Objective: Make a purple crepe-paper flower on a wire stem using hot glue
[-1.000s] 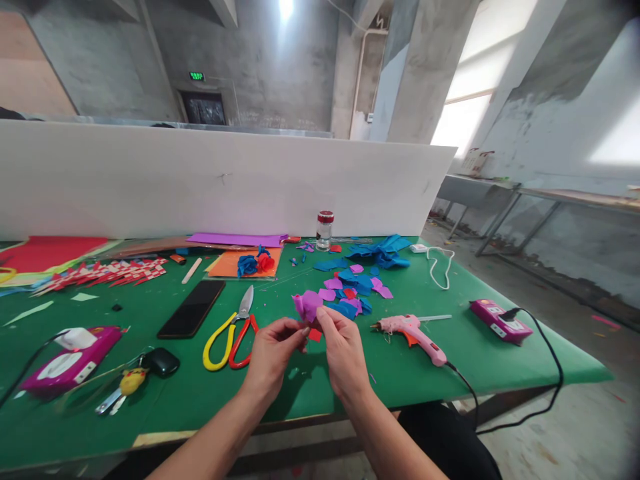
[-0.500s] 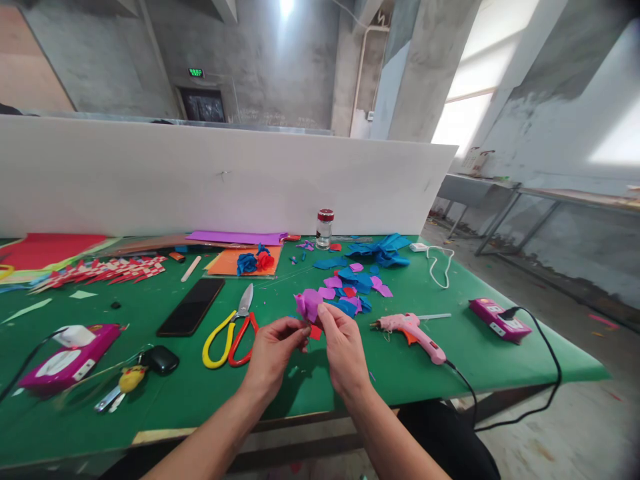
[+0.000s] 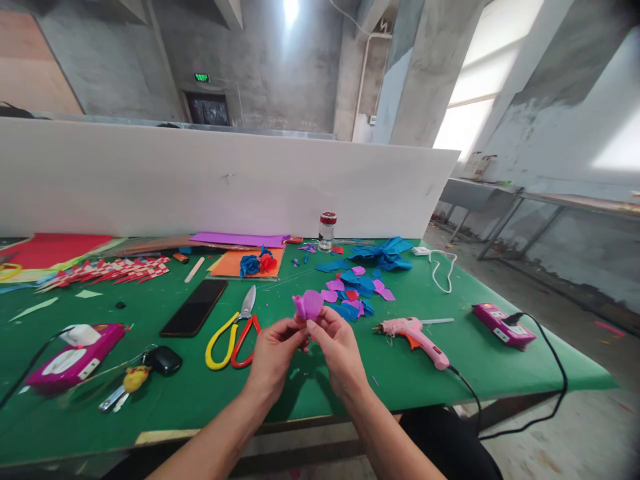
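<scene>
A small purple paper flower [image 3: 309,305] is pinched between my two hands above the green table. My left hand [image 3: 277,343] is closed at its base, fingertips together. The fingers of my right hand [image 3: 335,340] press on the flower's right side and lower petals. Loose purple, blue and red paper petals [image 3: 354,287] lie just beyond my hands. To the right rests a pink hot glue gun [image 3: 414,333] with a clear glue stick in its back. Scissors [image 3: 245,308] with one yellow and one red handle lie to the left, blades slightly apart.
Finished blue and red paper flowers [image 3: 259,264] sit on orange paper. A glass jar [image 3: 327,232] with a red lid stands by the white board [image 3: 225,180]. A phone [image 3: 195,308], keys [image 3: 131,380] and two magenta power strips [image 3: 504,325] lie around; a black cord hangs over the right edge.
My right fingers have shifted from the flower's side to lower on its petals, the thumb now near the base. The flower's outer petal shows more openly. The view has moved slightly.
</scene>
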A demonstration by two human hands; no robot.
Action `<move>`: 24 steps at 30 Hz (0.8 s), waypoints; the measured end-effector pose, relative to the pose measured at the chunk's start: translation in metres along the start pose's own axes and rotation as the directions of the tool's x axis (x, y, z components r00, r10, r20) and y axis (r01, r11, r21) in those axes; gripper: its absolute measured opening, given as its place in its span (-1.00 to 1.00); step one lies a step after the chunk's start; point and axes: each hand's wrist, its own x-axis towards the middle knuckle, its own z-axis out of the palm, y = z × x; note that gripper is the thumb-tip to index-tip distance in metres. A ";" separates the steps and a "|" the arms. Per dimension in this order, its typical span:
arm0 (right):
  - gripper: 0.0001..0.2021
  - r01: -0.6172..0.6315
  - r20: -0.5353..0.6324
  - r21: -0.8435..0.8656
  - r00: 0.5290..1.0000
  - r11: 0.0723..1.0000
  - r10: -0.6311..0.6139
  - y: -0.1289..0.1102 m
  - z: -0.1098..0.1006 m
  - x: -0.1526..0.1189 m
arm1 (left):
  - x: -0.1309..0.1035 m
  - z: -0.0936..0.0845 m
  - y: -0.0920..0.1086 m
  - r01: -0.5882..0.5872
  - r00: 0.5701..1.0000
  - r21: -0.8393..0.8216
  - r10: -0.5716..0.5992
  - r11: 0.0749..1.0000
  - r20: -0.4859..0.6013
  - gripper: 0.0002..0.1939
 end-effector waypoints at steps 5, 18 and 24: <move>-0.80 0.033 -0.019 -0.038 0.999 0.999 -0.034 0.001 -0.002 0.002 | -0.001 0.001 -0.001 0.004 1.000 0.006 -0.004 1.000 -0.015 -0.82; -0.81 0.051 -0.115 -0.136 0.991 0.989 -0.067 -0.002 -0.008 0.004 | -0.002 0.002 0.000 0.021 1.000 0.030 -0.021 0.999 -0.010 -0.82; -0.80 0.044 -0.063 -0.112 0.997 0.993 -0.052 -0.001 -0.006 0.002 | -0.004 0.004 0.005 0.024 1.000 0.039 -0.024 0.999 -0.009 -0.80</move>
